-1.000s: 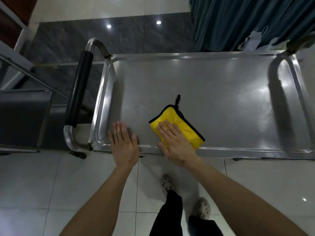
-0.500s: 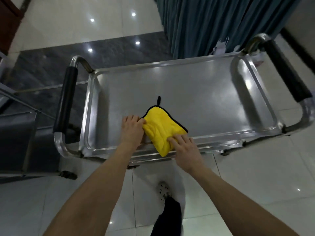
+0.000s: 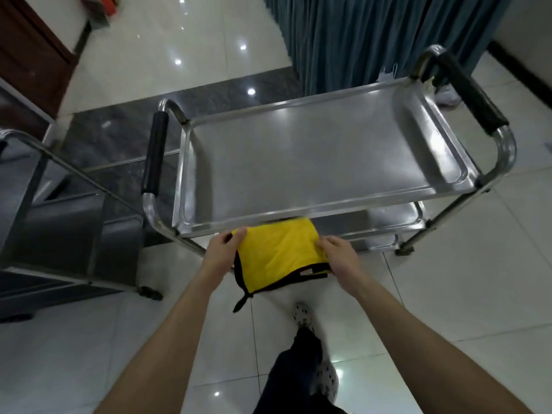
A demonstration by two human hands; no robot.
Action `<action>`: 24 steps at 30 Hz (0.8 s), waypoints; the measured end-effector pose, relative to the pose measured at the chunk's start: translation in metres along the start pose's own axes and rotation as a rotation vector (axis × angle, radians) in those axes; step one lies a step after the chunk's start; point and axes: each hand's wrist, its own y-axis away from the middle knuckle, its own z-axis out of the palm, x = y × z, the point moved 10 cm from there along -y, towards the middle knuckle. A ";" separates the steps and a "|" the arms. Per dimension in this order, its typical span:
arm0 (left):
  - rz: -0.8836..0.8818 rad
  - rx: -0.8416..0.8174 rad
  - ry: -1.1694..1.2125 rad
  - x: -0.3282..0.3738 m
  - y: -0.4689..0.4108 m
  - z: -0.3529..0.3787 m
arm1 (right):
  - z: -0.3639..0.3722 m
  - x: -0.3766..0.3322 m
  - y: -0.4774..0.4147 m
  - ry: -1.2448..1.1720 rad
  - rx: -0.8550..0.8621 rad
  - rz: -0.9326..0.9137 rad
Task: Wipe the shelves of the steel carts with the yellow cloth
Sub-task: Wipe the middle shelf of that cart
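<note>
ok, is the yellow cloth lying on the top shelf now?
No: left hand and right hand hold the yellow black-edged cloth off the steel cart's top shelf.

I take this for a clinic or hospital room. A two-shelf stainless steel trolley cart (image 3: 313, 162) stands at twelve o'clock and a second grey steel cart (image 3: 59, 228) at nine. A pleated teal privacy curtain (image 3: 358, 34) hangs at one, over glossy pale floor tiles (image 3: 448, 294). A dark brown wooden door (image 3: 27, 55) is at ten.
</note>
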 end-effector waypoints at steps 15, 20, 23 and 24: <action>-0.116 -0.101 -0.019 -0.144 0.060 -0.032 | 0.093 0.112 0.060 -0.135 -0.162 0.219; -0.092 -0.076 -0.155 -0.167 0.028 -0.049 | 0.120 0.122 0.056 -0.212 -0.136 0.256; -0.245 -0.119 0.073 -0.200 0.011 -0.049 | 0.122 0.134 0.037 -0.259 -0.058 0.248; -0.284 -0.122 0.129 -0.211 0.005 -0.048 | 0.122 0.139 0.030 -0.269 -0.030 0.253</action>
